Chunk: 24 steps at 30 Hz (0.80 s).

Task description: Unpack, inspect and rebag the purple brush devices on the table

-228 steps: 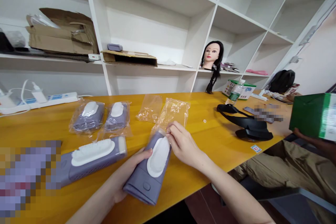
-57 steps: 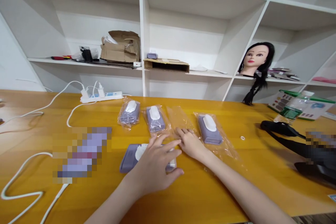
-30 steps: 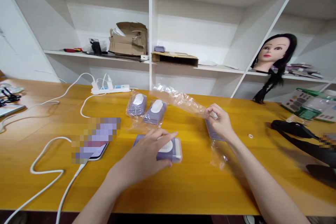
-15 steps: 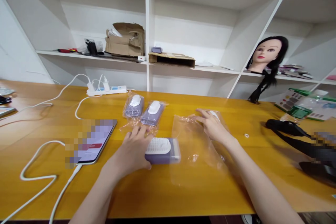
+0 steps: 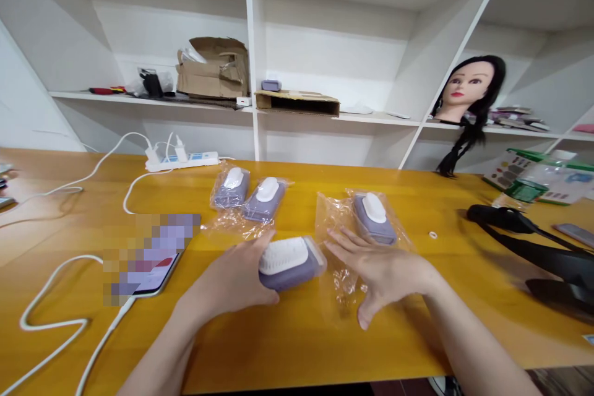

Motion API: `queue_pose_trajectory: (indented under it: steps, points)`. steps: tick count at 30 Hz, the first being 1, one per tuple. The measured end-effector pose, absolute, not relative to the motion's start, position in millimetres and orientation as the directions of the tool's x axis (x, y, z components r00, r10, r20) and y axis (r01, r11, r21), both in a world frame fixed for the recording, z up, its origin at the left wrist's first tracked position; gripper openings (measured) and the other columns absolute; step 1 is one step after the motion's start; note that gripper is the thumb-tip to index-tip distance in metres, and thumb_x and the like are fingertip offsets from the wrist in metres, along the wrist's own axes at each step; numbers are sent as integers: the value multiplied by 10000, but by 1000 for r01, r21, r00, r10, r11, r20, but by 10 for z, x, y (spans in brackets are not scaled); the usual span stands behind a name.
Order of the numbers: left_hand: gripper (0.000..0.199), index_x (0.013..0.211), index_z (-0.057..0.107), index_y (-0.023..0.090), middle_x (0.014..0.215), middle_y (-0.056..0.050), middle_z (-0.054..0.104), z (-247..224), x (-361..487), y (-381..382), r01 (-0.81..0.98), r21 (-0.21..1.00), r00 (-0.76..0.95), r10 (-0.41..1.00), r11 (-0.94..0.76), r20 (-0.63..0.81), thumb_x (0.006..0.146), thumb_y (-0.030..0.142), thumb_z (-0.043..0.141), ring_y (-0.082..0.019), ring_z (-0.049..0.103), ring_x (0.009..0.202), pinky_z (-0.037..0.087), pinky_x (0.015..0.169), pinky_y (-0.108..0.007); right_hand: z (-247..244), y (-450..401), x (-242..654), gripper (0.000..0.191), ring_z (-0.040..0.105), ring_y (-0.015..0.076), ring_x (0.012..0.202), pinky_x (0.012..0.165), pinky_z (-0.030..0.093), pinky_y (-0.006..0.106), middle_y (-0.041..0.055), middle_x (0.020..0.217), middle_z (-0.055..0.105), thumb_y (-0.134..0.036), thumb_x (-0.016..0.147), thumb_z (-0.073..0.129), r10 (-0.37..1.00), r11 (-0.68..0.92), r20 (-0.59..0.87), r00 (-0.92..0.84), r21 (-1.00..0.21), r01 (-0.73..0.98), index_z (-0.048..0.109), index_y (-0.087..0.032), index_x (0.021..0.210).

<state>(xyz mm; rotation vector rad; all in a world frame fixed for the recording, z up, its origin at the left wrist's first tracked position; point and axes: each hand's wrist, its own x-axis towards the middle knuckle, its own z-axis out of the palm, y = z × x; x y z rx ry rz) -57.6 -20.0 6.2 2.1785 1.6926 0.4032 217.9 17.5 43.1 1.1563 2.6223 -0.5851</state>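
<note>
My left hand is wrapped round the left end of a purple block with a white bristled brush on its top. The block is slightly tilted, and my fingers hide that end. To its right, my right hand is open, fingers spread and thumb apart, over a clear plastic bag. Just beyond my right fingers lies a purple block with a smooth white oval top, in clear wrap. Two similar wrapped purple blocks, a left one and a right one, lie farther back.
A phone on a white cable lies at left, below a power strip. At right are a small white ring, a black headset-like object and a plastic bottle. White shelves hold cardboard and a mannequin head.
My right hand has come back toward me from the wrapped block at right, which now shows fully. The bristled block in my left hand has tilted.
</note>
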Motion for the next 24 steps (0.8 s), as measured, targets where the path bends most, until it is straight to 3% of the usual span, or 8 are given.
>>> queue_pose_trajectory:
  steps: [3,5,7,9,12,14,16,24]
  points:
    - [803,1336,384,263,1164,-81,621,196,-582,-222,855,498,120,989,-146,84,585,347,657,-317,586,1032,474,805,-404,269,290,2128,1234,-38,405,1387,1090,187,534,155,1538,-79,-372,529,802,762,488,-379,-525,-196,850,42,-176,1481]
    - [744,1285,410,265,1110,-67,632,273,-593,-226,839,539,15,993,-76,118,592,372,659,-303,599,983,484,774,-397,207,375,2085,1145,114,391,1388,1076,260,476,147,1542,-83,-263,603,755,808,462,-315,-498,-187,867,23,-209,1482]
    - [724,1251,422,253,1119,-61,622,316,-611,-227,812,580,-51,983,-60,174,587,396,672,-294,589,990,484,785,-389,177,444,2063,998,322,363,1328,1038,330,419,173,1543,77,-213,649,710,806,498,-256,-535,-197,845,157,-182,1478]
    - [716,1239,426,242,1153,-54,605,327,-636,-236,779,613,-28,970,-129,240,588,397,681,-281,568,1026,474,828,-378,166,484,2062,779,478,339,1213,967,393,393,182,1453,355,-211,663,695,785,555,-203,-586,-192,810,405,-152,1384]
    - [738,1245,436,255,1236,-28,567,312,-674,-272,719,637,146,957,-276,250,566,348,709,-261,523,1111,435,922,-365,155,495,2073,353,632,274,918,740,457,331,123,1043,670,-139,671,657,770,614,-95,-631,-161,773,661,-167,1022]
    - [776,1249,459,277,1280,-13,545,291,-679,-304,695,643,274,945,-322,177,525,312,736,-265,490,1164,407,969,-366,143,489,2076,182,627,211,711,598,410,290,77,789,682,-56,678,586,768,629,-23,-640,-156,761,657,-181,790]
    - [811,1257,481,296,1298,-13,538,261,-656,-330,710,630,341,936,-315,83,492,305,750,-283,477,1184,403,979,-382,128,488,2077,193,589,173,623,547,361,273,56,693,655,-14,686,520,762,640,21,-647,-174,748,607,-186,676]
    - [845,1314,461,296,1302,-58,537,84,-450,-329,780,567,340,940,-266,-27,517,395,723,-306,502,1161,421,949,-407,119,523,2092,182,513,143,633,610,338,275,29,677,593,-40,740,451,749,661,127,-650,-208,721,522,-181,650]
